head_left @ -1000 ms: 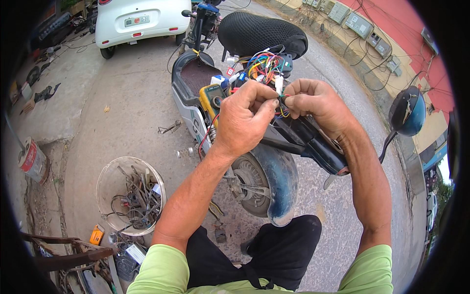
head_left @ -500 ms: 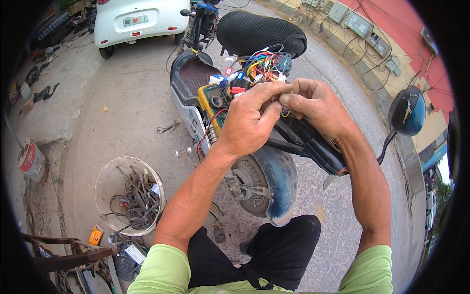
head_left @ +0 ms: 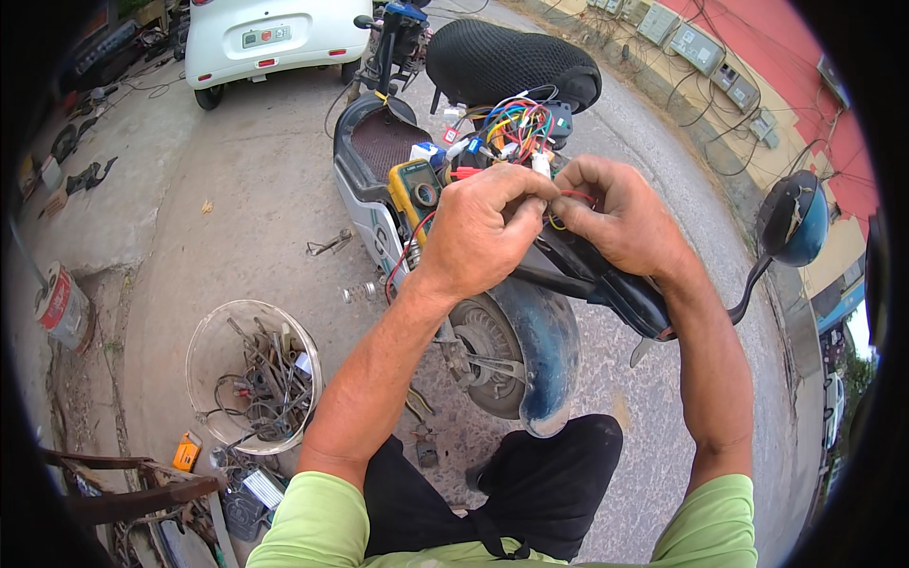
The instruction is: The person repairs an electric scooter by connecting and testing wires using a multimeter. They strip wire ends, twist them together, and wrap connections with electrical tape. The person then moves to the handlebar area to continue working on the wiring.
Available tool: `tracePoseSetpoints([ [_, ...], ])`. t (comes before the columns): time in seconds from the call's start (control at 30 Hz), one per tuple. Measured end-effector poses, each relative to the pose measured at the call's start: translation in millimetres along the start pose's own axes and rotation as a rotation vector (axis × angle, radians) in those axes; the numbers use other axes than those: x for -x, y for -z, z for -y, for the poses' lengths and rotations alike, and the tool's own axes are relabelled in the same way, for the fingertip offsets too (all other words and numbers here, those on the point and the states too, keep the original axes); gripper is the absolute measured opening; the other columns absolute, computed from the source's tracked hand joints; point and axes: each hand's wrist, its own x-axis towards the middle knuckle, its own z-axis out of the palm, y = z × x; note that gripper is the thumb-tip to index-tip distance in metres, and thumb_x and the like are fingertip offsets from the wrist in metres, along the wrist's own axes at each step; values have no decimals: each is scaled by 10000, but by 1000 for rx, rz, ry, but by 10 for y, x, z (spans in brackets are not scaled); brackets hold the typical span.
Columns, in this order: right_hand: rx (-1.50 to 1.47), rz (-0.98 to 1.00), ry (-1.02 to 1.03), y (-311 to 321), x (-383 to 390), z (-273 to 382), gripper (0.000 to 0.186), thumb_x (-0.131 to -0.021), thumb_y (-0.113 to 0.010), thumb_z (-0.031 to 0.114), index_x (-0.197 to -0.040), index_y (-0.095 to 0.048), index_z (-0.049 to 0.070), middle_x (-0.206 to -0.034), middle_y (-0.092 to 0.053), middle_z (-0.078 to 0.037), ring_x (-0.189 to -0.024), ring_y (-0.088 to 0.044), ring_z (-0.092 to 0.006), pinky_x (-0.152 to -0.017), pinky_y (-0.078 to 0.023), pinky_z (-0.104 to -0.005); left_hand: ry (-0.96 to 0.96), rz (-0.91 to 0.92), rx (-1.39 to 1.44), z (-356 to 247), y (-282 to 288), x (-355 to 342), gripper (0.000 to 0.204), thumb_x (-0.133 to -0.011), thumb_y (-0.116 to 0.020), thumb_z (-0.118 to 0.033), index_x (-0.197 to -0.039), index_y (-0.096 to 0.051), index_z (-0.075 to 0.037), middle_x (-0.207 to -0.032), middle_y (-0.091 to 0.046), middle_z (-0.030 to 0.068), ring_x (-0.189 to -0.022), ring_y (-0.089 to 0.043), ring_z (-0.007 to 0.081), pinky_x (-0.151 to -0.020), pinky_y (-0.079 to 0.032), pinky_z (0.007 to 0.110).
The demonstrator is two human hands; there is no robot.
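Over the rear of a partly stripped scooter, my left hand (head_left: 483,227) and my right hand (head_left: 620,216) meet with thumbs and forefingers pinched almost tip to tip. A thin red wire (head_left: 579,195) shows at my right fingertips, and my left fingers pinch a wire end mostly hidden by them. A yellow wire (head_left: 557,223) hangs just below. Beyond my hands lies a tangle of coloured wires (head_left: 519,125) with white connectors. A yellow multimeter (head_left: 407,201) leans on the scooter by my left hand, its red lead trailing down. Red clips (head_left: 464,173) sit beside it.
The black mesh seat (head_left: 511,66) rises behind the wires. Below my arms is the rear wheel (head_left: 488,350) with its blue mudguard (head_left: 551,364). A mirror (head_left: 793,218) juts out at right. At left stands a bucket of tools (head_left: 201,364); a white car (head_left: 275,38) is parked farther off.
My fingertips have shifted slightly, with my right hand opening a little gap where the red wire now shows. The view has moved slightly; the scooter and multimeter stay in place.
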Motion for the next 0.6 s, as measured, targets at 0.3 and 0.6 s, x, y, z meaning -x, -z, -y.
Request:
tracePoseSetpoints([
  [0.3,-41,-23,18,-31,-6,-43,213,-836,-726,146,-955,-688,-26,-744,-659,-100,-700,-599,-147,-658,-495,-350,46,-51,39,12,-25,3,186,-921,-636,35,-1091,-710,15,-914,-718,39,-801,-665,70,-700,-551,234],
  [0.6,-107,15,-18,-33,-17,-84,221,-808,-712,137,-947,-692,-34,-725,-633,-72,-682,-573,-132,-636,-480,-326,-142,-135,-140,-4,-41,-24,116,-850,-708,-36,-962,-715,-12,-899,-707,155,-788,-702,317,-703,-550,388],
])
